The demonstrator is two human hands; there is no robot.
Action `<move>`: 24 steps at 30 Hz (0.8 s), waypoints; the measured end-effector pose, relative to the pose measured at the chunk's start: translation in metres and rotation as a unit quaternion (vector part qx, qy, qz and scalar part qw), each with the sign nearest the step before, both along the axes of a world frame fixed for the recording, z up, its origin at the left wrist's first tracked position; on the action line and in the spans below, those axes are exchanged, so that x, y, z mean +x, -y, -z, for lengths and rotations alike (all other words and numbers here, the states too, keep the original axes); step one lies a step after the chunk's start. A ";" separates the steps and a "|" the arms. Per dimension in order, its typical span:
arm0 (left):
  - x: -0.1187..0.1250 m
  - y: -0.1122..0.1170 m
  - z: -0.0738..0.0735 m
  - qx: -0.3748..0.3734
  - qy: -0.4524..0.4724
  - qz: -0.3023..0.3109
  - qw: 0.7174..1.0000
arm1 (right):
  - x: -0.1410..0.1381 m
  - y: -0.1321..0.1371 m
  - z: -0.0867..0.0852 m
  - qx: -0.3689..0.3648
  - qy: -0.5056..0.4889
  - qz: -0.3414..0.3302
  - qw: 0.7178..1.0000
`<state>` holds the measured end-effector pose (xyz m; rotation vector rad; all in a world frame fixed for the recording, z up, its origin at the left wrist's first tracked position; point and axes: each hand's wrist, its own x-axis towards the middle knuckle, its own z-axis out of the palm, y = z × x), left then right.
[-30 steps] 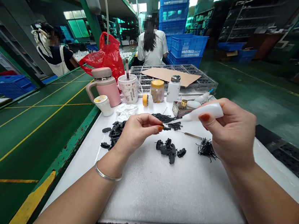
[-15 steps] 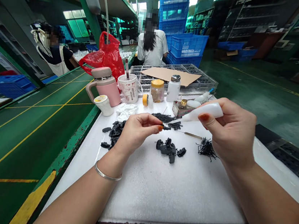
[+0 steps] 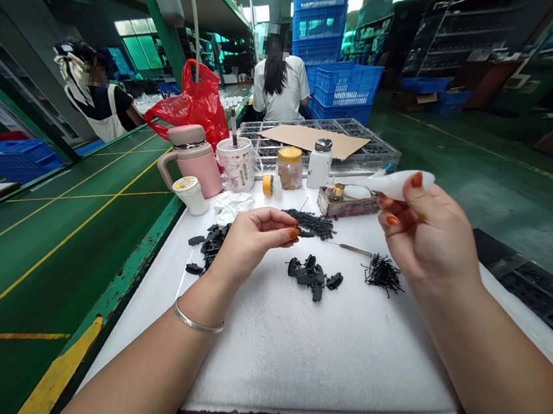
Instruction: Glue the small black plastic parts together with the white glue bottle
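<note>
Between thumb and fingers, my left hand (image 3: 257,238) pinches a small black plastic part (image 3: 306,233) above the white foam-topped table (image 3: 318,360). Raised at the right, my right hand (image 3: 436,220) is closed around a white squeeze bottle (image 3: 403,184), its nozzle end pointing left. Below the hands lies a small group of black molded parts (image 3: 311,277). A larger heap of black parts (image 3: 214,245) is partly hidden behind my left hand. Tiny black rings (image 3: 317,224), a thin metal-handled tool (image 3: 356,250) and a pile of black pins (image 3: 384,274) lie farther back.
Along the back stand a pink mug (image 3: 196,160), a white cup (image 3: 236,165), a yellow-lidded jar (image 3: 290,168), a white pump bottle (image 3: 321,164) and a small box (image 3: 347,203). A green conveyor belt (image 3: 65,241) runs at left. Two people are farther off.
My right hand has drawn the squeeze bottle up and to the right, away from the black part, and turned it. The left hand has barely moved.
</note>
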<state>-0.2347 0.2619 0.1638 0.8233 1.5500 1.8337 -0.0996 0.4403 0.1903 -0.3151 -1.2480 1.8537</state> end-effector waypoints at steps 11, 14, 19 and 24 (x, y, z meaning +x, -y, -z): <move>0.012 -0.002 -0.005 0.048 0.152 0.012 0.987 | -0.010 0.040 0.016 0.218 0.192 -0.190 0.938; 0.016 -0.005 -0.003 0.059 0.179 0.025 0.982 | -0.010 0.047 0.017 0.301 0.179 -0.097 0.932; 0.021 -0.008 -0.001 0.052 0.200 0.021 0.978 | -0.009 0.046 0.020 0.336 0.164 -0.045 0.926; 0.014 -0.004 -0.003 0.039 0.173 -0.002 0.984 | -0.009 0.039 0.019 0.303 0.186 -0.039 0.934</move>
